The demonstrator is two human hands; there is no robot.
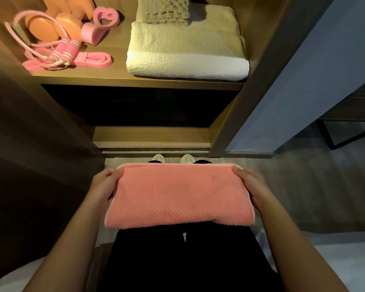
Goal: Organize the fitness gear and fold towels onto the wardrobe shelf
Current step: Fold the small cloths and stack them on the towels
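Down at waist height in the head view, the folded pink towel (178, 197) is held out flat in front of the person, well below the wardrobe shelf (118, 77). The left hand (102, 184) grips its left end and the right hand (251, 186) grips the right end, thumbs on top, fingers tucked under and out of sight.

Up on the shelf, the beige towel stack (188, 51) sits on the right, with the jump rope (65, 53), orange dumbbells (57, 24) and pink bands (99, 22) on the left.

Here's the danger: only the ends are held, so on the lift the middle could sag and the layers slide open. Coming in low could also shove the stack or its small top cloth.

The towel's long axis runs left to right, parallel to the shelf front, and its pale trimmed edge faces the wardrobe.
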